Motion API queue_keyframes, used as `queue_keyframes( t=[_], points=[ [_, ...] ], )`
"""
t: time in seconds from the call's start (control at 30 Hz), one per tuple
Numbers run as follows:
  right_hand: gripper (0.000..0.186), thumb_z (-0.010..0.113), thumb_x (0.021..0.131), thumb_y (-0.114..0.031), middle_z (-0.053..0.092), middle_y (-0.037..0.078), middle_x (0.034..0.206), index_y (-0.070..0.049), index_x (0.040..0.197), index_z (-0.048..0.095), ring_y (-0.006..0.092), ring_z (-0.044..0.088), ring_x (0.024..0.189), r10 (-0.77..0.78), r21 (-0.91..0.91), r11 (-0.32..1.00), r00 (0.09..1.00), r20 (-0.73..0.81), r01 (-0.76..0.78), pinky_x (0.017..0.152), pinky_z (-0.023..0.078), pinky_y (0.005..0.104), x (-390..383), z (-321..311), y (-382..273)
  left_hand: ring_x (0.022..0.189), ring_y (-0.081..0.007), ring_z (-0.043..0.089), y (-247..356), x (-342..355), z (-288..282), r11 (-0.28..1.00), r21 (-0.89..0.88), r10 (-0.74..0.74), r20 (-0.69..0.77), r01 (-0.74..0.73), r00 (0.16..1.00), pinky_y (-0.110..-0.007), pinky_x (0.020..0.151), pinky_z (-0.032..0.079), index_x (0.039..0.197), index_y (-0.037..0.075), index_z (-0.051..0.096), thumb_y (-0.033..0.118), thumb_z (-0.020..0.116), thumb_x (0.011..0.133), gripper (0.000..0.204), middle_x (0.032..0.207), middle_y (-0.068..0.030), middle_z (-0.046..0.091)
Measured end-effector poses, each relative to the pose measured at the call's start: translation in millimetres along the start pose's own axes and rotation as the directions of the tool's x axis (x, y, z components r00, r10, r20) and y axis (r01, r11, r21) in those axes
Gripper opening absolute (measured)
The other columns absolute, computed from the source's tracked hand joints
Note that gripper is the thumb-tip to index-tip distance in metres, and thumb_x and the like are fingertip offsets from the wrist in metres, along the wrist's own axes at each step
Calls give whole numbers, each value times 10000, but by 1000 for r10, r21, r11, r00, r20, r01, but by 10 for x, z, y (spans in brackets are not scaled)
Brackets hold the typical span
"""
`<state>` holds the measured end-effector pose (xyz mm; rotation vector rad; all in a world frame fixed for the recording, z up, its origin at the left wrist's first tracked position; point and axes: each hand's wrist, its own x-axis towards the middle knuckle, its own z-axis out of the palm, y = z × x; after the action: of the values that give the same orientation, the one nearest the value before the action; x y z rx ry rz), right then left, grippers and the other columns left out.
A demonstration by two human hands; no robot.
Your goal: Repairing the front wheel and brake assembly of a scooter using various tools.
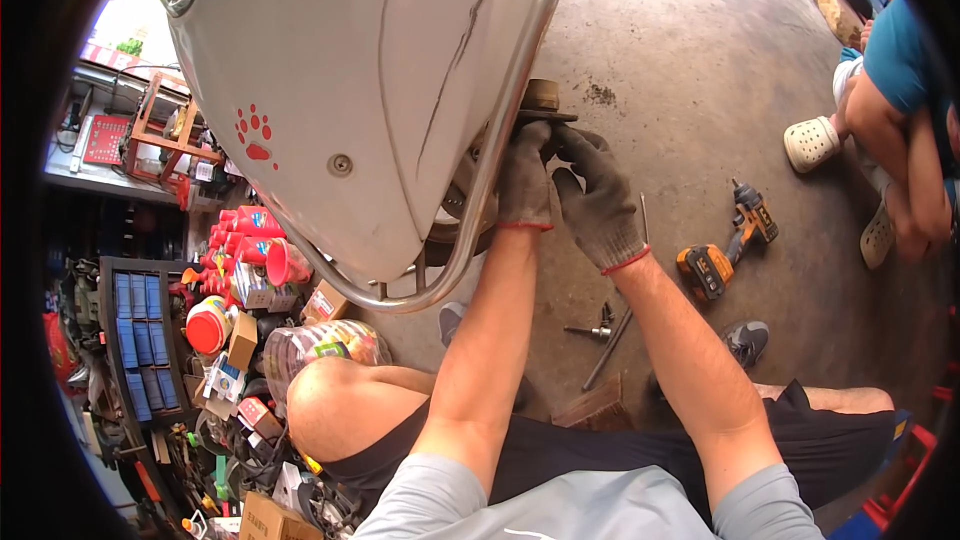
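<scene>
Nearest, a grey shirt (610,505) and black shorts (590,465) are worn by the person, below whose bare forearms a brown block (592,408) is seen on the floor (700,130). Beyond it are laid a dark steel bar (608,350) and a small socket tool (588,331), set just beside each other. To the right, one orange-and-black cordless driver (752,220) is placed on its side, battery toward the person. Two hands, in grey knit gloves with red cuffs, are brought close together: on the left hand (524,180) the fingers are curled; on the right hand (605,205) the fingers are bent and the thumb is held apart from them. Whether anything is pinched cannot be told, the fingertips being partly hidden. One round metal part, brass-coloured with a dark flange (541,98), is located directly beyond the hands, beside the steel tube (400,302) of a white scooter (310,70). The scooter's panel is marked by a red paw print (256,135) and a long crack. At left, red bottles (245,230) are heaped near a rack of blue drawers (142,320). At far right, a seated co-worker is shown in pale clogs (812,145).
</scene>
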<state>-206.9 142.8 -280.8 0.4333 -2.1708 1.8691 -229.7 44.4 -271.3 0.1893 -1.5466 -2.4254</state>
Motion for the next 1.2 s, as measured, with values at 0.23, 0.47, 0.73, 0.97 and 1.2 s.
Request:
queue_keyframes(
  t=[0.23,0.47,0.73,0.97,1.2],
  points=[
    [407,580,910,-16,683,161,1184,-22,1317,596,221,671,1076,285,129,948,957,57,-290,946,529,317,-30,-439,499,876,-181,665,-133,124,-261,997,-70,14,-44,-17,999,-311,832,548,997,-5,689,171,632,922,200,954,-81,683],
    [391,566,876,-130,637,297,1195,62,1217,569,389,641,1119,800,-892,335,591,100,-303,958,513,428,-1058,-784,1541,949,-311,702,-172,227,-335,944,-326,-28,59,45,998,-408,833,626,1200,-59,587,51,604,843,374,1045,-173,685],
    [427,645,821,-138,639,268,1152,1,1217,567,362,673,1047,672,-947,287,735,93,-143,882,554,444,-1537,-816,1968,949,-316,705,-72,133,-189,939,-337,-38,87,65,996,-402,834,627,1145,-79,614,92,608,879,316,1046,-196,693],
    [544,578,868,-219,677,260,1061,-86,1388,489,433,650,1021,711,-536,642,688,146,-549,924,506,455,-155,-1312,489,966,-342,703,-99,163,-268,936,-345,-33,113,71,993,-431,845,620,1156,-88,615,132,606,859,369,1066,-220,693],
    [621,616,846,-102,700,173,1057,-95,1450,474,209,682,971,727,-535,662,625,286,-525,860,536,313,167,-1923,-941,961,-376,700,-67,242,-332,879,-466,-15,178,98,984,-456,827,629,1208,-93,589,198,639,887,436,1073,-228,690]
  ],
)
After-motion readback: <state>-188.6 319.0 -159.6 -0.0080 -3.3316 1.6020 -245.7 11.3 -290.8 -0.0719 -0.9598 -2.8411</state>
